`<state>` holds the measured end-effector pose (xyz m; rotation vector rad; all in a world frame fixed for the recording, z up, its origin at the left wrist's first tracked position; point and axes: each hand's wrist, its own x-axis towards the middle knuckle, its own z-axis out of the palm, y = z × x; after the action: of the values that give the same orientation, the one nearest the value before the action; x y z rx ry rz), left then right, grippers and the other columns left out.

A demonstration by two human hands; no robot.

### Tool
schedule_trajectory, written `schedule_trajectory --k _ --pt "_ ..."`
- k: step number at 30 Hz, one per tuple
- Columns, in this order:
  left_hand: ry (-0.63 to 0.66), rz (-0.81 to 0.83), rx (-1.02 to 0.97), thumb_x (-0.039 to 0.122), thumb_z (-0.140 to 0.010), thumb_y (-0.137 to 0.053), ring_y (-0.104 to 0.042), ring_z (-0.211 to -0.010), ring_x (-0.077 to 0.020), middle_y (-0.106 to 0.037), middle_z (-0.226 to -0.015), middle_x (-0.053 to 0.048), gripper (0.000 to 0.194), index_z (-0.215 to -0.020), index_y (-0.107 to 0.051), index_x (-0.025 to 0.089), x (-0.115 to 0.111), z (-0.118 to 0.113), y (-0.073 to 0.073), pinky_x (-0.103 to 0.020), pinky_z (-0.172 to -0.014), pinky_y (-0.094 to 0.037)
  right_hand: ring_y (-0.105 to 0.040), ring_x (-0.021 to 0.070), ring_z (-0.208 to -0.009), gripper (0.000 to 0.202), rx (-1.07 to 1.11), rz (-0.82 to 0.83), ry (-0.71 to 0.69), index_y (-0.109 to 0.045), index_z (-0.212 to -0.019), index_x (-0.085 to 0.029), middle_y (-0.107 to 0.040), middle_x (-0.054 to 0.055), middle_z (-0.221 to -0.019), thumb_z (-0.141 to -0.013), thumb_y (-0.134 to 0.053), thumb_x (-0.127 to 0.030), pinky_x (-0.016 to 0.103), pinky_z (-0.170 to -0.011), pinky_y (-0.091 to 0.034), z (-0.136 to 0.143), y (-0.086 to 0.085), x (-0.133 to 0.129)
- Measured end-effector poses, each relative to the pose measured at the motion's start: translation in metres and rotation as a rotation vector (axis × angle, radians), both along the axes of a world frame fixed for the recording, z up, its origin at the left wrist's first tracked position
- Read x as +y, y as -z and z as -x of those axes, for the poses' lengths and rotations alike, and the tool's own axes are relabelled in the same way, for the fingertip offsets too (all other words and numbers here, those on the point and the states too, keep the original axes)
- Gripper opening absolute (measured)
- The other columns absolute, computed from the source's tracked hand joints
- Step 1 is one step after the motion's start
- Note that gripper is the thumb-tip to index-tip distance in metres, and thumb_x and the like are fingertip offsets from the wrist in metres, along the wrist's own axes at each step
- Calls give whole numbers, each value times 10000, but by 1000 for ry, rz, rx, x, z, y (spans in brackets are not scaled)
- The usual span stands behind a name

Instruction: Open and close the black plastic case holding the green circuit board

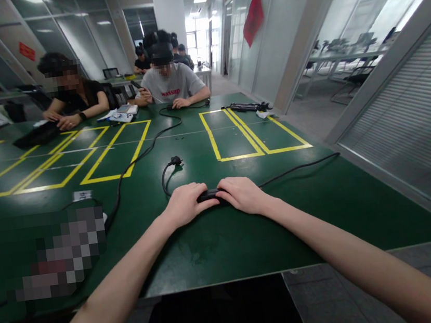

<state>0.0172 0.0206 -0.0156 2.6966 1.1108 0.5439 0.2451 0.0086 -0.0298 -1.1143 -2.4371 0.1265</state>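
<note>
A slim black object (pixel 210 194), perhaps a power adapter, is held level just over the green table (pixel 196 261). Its left end is in my left hand (pixel 184 203), pinched between thumb and fingers. My right hand (pixel 243 195) grips the other end the same way, and the two hands nearly meet. From behind my left hand a short black cord curves up to a black plug (pixel 176 160) on the table. Another thin black cable (pixel 299 170) runs from my right hand toward the right edge.
A blurred-out object (pixel 67 253) sits at the left, by a small white label (pixel 82 195). A long black cable (pixel 151 147) crosses the table. Yellow tape outlines (pixel 240 157) mark the far half. A black folded item (pixel 248 106) lies there. Several people sit beyond.
</note>
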Motion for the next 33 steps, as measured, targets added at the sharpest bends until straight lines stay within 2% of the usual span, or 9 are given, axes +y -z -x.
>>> schedule_trajectory --k 3,6,12,14,16,19,22,26,33 --pt "18 -47 -22 575 -957 -615 -671 -901 -240 -720 -985 -67 384 -1093 -665 219 -5 -3 0 -321 -804 -499 -659 234 -818 393 -11 -38 60 -672 -905 -200 -713 101 -848 -1087 -385 -399 333 -757 -455 2 3 0" --pt "75 -141 6 556 -891 -712 -667 -1053 -282 -700 -1190 -111 580 -1338 -573 214 -9 -8 1 -370 -907 -513 -662 235 -787 500 8 -27 128 -690 -876 -200 -724 115 -817 -1101 -297 -411 329 -722 -433 3 6 2" --pt "83 -251 147 110 -879 -651 -652 -1091 -275 -693 -1208 -121 542 -1401 -530 187 -9 -12 2 -379 -910 -478 -552 192 -532 692 162 153 222 -575 -614 -234 -591 58 -562 -1075 -215 -603 322 -572 -322 -1 11 9" --pt "90 -255 182 122 -875 -651 -651 -1084 -283 -704 -1185 -125 540 -1399 -536 179 -8 -11 1 -390 -903 -462 -525 182 -502 700 165 208 207 -555 -586 -233 -544 43 -521 -1076 -212 -597 321 -554 -314 -2 8 9" --pt "102 -244 198 166 -888 -650 -651 -1073 -291 -717 -1163 -130 517 -1394 -549 170 -8 -10 0 -402 -902 -450 -570 189 -556 665 163 212 187 -602 -634 -227 -593 46 -582 -1084 -240 -556 315 -575 -353 -2 3 5" --pt "87 -211 181 242 -922 -634 -660 -1035 -299 -733 -1106 -142 437 -1346 -598 141 -6 -8 -2 -413 -882 -449 -669 225 -785 421 172 87 65 -710 -947 -213 -720 77 -899 -1020 -482 -559 324 -698 -466 -5 -6 -2" --pt "58 -198 148 326 -964 -616 -670 -999 -289 -742 -1048 -140 394 -1310 -629 137 -3 -6 -2 -397 -859 -459 -679 263 -949 401 121 -65 -88 -682 -1166 -195 -724 111 -1083 -921 -682 -512 366 -810 -527 -11 -11 -5" --pt "54 -204 90 411 -961 -650 -668 -996 -278 -749 -1091 -131 466 -1339 -613 141 -1 -1 -3 -391 -868 -488 -675 268 -930 271 13 -195 -119 -697 -1145 -181 -749 118 -1024 -982 -629 -387 392 -808 -554 -16 -10 -3" --pt "113 -183 78 373 -997 -620 -674 -962 -249 -752 -1027 -92 295 -1201 -682 170 0 2 -6 -380 -880 -502 -697 255 -903 235 56 -267 -114 -702 -1104 -195 -760 105 -1031 -964 -654 -377 385 -780 -572 -13 -8 -3"
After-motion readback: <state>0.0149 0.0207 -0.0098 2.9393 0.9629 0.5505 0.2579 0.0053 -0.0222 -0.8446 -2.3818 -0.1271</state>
